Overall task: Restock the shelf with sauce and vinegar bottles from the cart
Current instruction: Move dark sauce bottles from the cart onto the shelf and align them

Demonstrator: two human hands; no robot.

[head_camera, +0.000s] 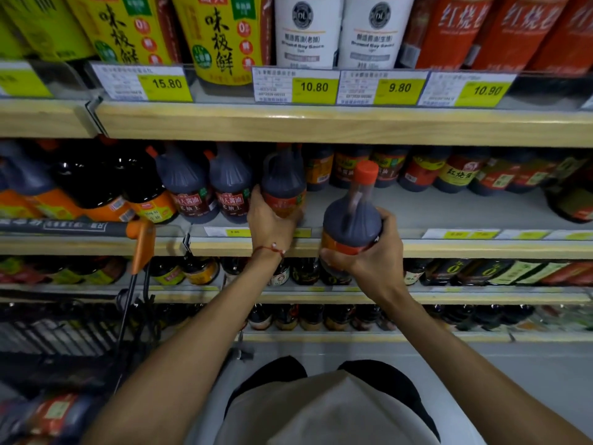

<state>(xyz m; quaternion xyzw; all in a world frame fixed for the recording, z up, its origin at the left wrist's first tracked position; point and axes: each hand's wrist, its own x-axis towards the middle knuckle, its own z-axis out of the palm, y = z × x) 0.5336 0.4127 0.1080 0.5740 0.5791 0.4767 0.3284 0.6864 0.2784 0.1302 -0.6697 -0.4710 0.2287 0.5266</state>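
The left hand (pixel 272 220) grips a dark sauce jug (pixel 284 184) that stands upright on the middle shelf (pixel 481 248). Its fingers and thumb are wrapped round the jug's lower body, over the red-orange label. This jug is the rightmost of a row. Two neighbouring jugs (pixel 189 191) of the same kind stand just to its left, red labels facing out. A red string bracelet (pixel 272 250) circles that wrist.

The right hand (pixel 372 252) holds a second bottle (pixel 351 216) from below and from the right, fingers curled round its base and orange label band. This bottle is dark with an orange cap (pixel 365 171) (the brightest spot in the middle of the view). It leans slightly right, on the near side of the shelf's wooden edge and just right of the jug, apart from it. Whether its base touches the edge cannot be told.

At the far back of the same shelf stands a rank of smaller bottles (pixel 417 171) with yellow and red labels.

At the left is the cart (pixel 80 228), its grey handle bar ending in an orange corner piece. More dark bottles (pixel 48 415), blurred, lie at the near left corner. Yellow price tags (pixel 314 87) line the shelf above.
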